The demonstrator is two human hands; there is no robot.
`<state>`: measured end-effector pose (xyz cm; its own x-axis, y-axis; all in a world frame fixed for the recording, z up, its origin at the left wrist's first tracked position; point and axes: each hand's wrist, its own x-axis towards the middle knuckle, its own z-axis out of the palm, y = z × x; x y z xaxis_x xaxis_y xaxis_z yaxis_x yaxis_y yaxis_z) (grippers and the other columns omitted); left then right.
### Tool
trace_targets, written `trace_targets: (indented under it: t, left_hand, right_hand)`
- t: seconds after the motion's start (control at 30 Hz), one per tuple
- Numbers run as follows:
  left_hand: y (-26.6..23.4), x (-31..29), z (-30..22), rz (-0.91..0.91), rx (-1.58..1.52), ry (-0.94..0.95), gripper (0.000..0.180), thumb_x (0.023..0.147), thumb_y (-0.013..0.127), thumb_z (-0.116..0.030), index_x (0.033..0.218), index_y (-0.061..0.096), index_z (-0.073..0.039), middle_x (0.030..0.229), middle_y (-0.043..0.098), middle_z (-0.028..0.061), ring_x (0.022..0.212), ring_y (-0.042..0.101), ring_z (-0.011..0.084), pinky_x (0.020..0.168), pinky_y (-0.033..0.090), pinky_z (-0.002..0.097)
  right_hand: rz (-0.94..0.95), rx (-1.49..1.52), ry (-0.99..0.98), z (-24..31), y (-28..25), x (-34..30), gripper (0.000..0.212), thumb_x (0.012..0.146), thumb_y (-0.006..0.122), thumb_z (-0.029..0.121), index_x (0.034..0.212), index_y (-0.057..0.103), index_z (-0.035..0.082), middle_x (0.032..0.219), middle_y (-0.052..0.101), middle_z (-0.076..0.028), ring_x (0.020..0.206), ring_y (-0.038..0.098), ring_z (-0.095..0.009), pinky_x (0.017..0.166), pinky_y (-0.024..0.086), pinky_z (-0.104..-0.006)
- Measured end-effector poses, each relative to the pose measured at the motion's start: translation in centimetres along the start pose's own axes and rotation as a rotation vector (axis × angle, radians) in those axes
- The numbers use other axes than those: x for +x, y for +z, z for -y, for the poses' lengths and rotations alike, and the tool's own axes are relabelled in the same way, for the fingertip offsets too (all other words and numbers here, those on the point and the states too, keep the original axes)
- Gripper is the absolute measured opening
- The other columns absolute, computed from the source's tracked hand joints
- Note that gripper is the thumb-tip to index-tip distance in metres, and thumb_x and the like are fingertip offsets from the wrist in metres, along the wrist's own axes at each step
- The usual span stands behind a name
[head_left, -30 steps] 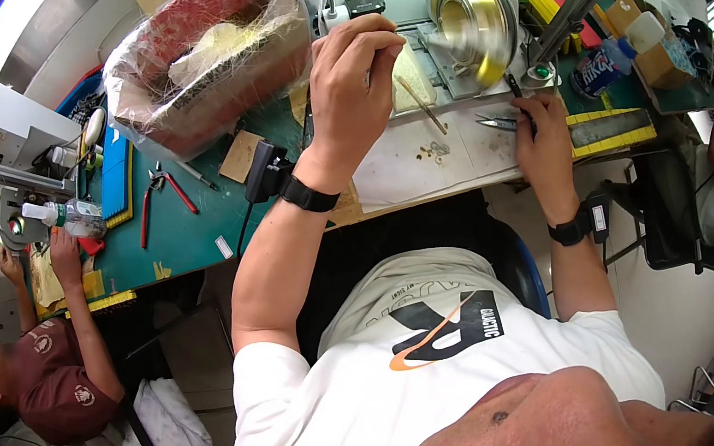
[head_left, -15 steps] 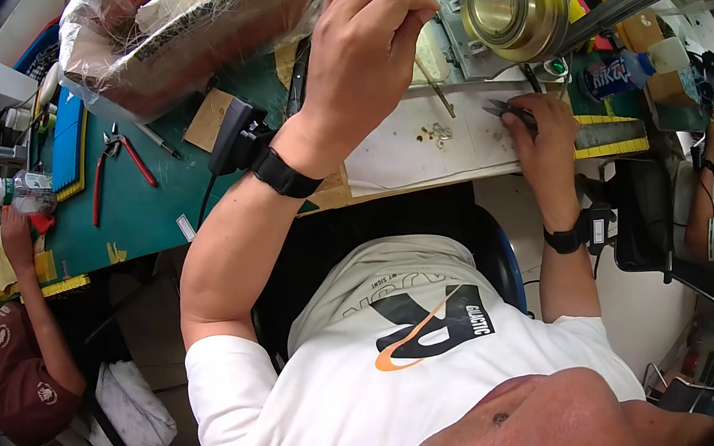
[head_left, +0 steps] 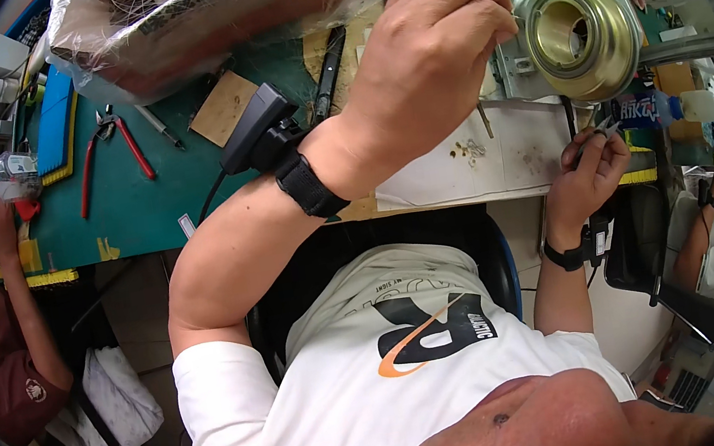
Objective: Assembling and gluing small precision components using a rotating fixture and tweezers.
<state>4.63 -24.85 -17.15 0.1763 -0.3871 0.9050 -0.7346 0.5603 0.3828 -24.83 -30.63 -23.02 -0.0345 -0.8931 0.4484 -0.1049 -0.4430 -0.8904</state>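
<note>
My left hand [head_left: 447, 55] is raised over the bench, its fingers bent and pinched together. What they hold, if anything, is hidden or too small to make out. Just right of those fingertips is a shiny brass-coloured spool-like ring [head_left: 581, 36] with a round hole. My right hand [head_left: 593, 170], lower and to the right, is closed around small grey pliers [head_left: 608, 127], mostly hidden by the fingers, with the metal tip pointing up. Between the hands, a white paper sheet [head_left: 434, 175] bears several tiny metal bits [head_left: 469, 151].
A plastic-lined box [head_left: 206, 37] with fine strands stands at the back. Red-handled cutters [head_left: 110, 150], a black knife [head_left: 329, 73] and a cardboard piece [head_left: 224, 109] lie on the green mat. A metal bar [head_left: 703, 47] extends at right. Other people sit at both sides.
My left hand has moved right, staying pinched near the spool. My right hand, still holding the pliers, has moved right, off the paper. The view has shifted, and the spool now shows its round opening.
</note>
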Motion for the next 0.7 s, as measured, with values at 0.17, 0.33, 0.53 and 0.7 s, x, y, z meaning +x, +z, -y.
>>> trace_targets:
  t: [0.17,0.33,0.53,0.7]
  left_hand:
    - [0.4,-0.1,0.3,-0.038,-0.039,0.001,0.019,0.086,0.085,0.003,0.1,0.076,-0.006,0.112,0.08,0.0055,0.103,0.077,0.0265,0.089,0.055,0.0397]
    - [0.2,-0.1,-0.4,-0.06,-0.073,-0.055,0.018,0.084,0.081,0.002,0.1,0.075,-0.005,0.113,0.077,0.0073,0.104,0.077,0.0276,0.089,0.055,0.04]
    - [-0.1,-0.1,-0.6,-0.021,-0.094,-0.084,0.018,0.084,0.076,-0.004,0.101,0.075,-0.003,0.115,0.075,0.0073,0.103,0.076,0.0258,0.09,0.054,0.0401]
    - [-0.2,-0.1,-0.7,-0.022,-0.11,-0.109,0.021,0.083,0.077,-0.005,0.104,0.076,-0.001,0.117,0.074,0.0085,0.107,0.077,0.0277,0.093,0.054,0.0397]
  right_hand:
    - [-0.002,-0.007,-0.01,-0.3,0.2,-0.1,0.013,0.122,0.053,0.015,0.132,0.052,0.007,0.098,0.069,-0.008,0.068,0.053,-0.008,0.056,0.041,-0.0231]
    - [-0.074,0.034,0.049,-0.1,0.4,-0.3,0.015,0.12,0.057,0.016,0.131,0.053,0.007,0.097,0.068,-0.007,0.068,0.053,-0.009,0.058,0.042,-0.0231]
    - [-0.132,-0.019,0.08,0.5,1.0,-0.4,0.011,0.119,0.056,0.015,0.127,0.053,0.007,0.094,0.067,-0.008,0.068,0.053,-0.012,0.061,0.042,-0.0246]
    - [-0.176,-0.082,0.127,0.5,0.9,-0.5,0.015,0.118,0.058,0.016,0.128,0.055,0.005,0.094,0.066,-0.008,0.07,0.053,-0.013,0.062,0.042,-0.0257]
